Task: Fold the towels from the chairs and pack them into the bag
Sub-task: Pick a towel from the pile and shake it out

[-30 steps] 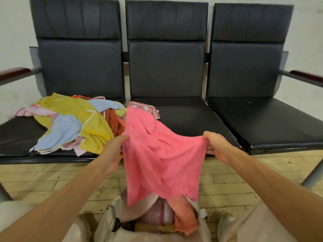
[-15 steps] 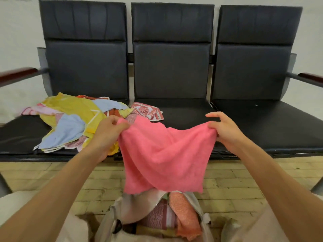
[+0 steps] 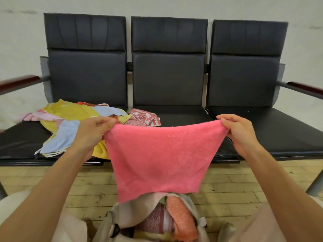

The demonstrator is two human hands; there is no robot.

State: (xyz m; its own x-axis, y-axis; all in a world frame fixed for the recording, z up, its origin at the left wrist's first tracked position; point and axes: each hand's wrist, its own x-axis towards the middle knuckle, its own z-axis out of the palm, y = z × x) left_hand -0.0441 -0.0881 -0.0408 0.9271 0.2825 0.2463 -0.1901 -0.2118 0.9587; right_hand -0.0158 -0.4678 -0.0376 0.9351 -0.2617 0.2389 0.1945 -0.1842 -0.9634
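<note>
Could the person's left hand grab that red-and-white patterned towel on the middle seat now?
Probably not yet: the left hand is pinching a corner of the pink terry towel. The red-and-white patterned towel lies just beyond it, nothing between.

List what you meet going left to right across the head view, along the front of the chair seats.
In order: left-edge armrest → front light blue towel → left hand, its grip on one top corner → pink towel → right hand, its grip on the other corner → right-edge armrest.
</note>
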